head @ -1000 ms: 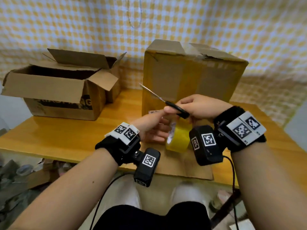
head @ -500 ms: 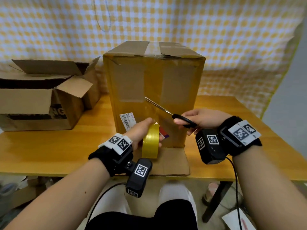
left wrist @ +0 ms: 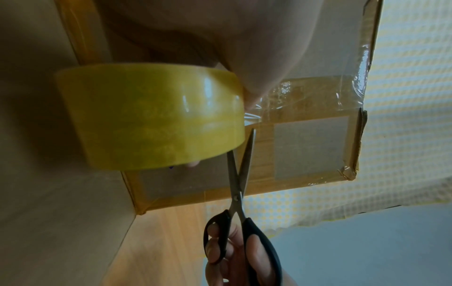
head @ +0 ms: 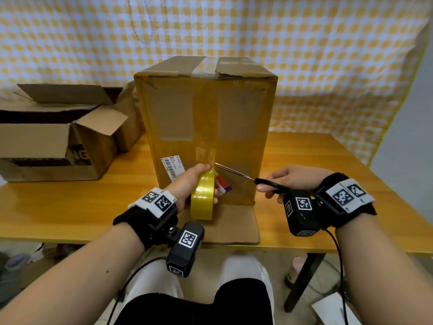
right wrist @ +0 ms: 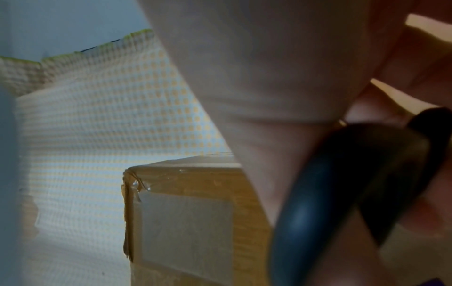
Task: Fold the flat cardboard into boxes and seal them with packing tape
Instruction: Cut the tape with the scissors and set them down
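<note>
Right now the tall box (head: 206,137) stands mid-frame on the table (head: 70,207). The left hand (head: 189,181) grips the tape roll (head: 203,198) against the box's lower front, a clear strip stretched up from it. The right hand (head: 293,179), fingers through the black loops, holds the scissors (left wrist: 240,174) with blades slightly parted, tips at the strip's edge. To cut cleanly, I'd judge the strip should stay taut, with the blades square across it close to the roll, then the loose end pressed flat.
</note>
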